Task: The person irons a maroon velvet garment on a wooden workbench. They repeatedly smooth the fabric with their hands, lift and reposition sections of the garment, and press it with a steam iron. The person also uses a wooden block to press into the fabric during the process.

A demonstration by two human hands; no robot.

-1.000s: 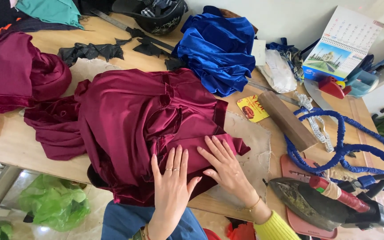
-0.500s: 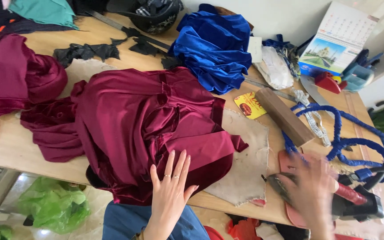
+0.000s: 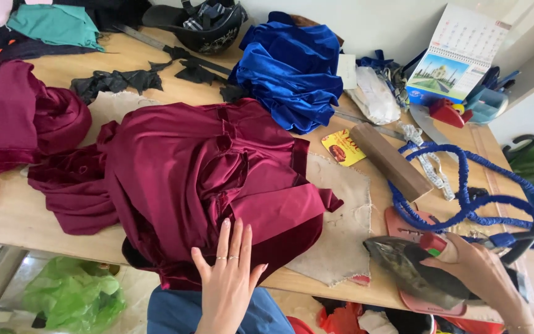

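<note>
A maroon velvet garment (image 3: 205, 179) lies bunched over the middle of the wooden table (image 3: 7, 216). My left hand (image 3: 228, 278) rests flat on its near edge, fingers spread. At the lower right, my right hand (image 3: 474, 269) is wrapped around the handle of a dark clothes iron (image 3: 415, 272), which sits on a pinkish stand. A beige pressing cloth (image 3: 341, 235) lies between garment and iron.
More maroon cloth (image 3: 13, 117) is heaped at the left and blue velvet (image 3: 292, 68) at the back. A blue cord (image 3: 471, 198), wooden block (image 3: 390, 161), measuring tape, desk calendar (image 3: 458, 55), helmet and black scraps crowd the rest. A green bag (image 3: 75, 297) lies on the floor.
My right hand left the garment, swung right and took hold of the iron's handle. My left hand stayed flat on the maroon cloth.
</note>
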